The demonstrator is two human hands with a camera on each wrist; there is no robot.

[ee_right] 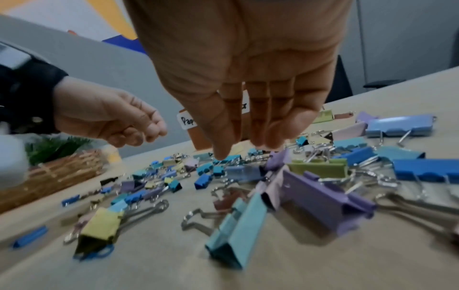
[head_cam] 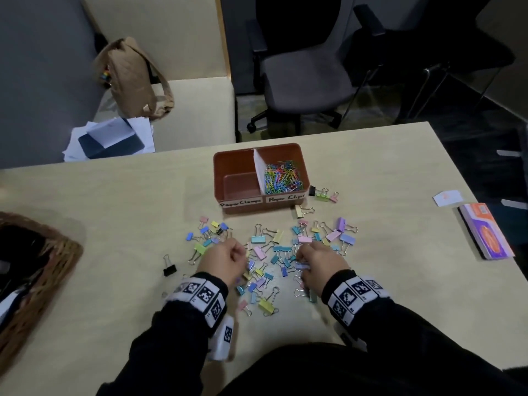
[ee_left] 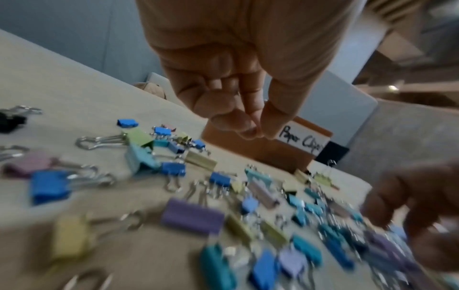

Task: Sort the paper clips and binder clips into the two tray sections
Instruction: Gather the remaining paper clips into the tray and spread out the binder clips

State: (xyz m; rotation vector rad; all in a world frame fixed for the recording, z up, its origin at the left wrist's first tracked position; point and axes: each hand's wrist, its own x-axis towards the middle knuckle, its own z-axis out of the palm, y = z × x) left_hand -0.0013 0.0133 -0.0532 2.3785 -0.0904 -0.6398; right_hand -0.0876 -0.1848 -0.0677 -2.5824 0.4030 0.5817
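Note:
An orange-brown tray (head_cam: 257,209) stands mid-table, split by a white divider. Its right section holds a heap of coloured paper clips (head_cam: 283,178); its left section looks bare. Pastel binder clips (head_cam: 258,240) lie scattered on the table in front of it. My left hand (head_cam: 225,260) hovers over the left part of the scatter. Its fingers are curled against the thumb (ee_left: 253,129), and I see nothing held. My right hand (head_cam: 320,261) reaches down with straight fingers (ee_right: 248,145), the tips touching small teal clips (ee_right: 228,158).
A wicker basket (head_cam: 43,270) sits at the table's left edge. An orange and purple booklet (head_cam: 485,232) and a white card (head_cam: 447,197) lie at the right. One black binder clip (head_cam: 169,268) lies apart on the left. A bench with a bag and an office chair stand beyond.

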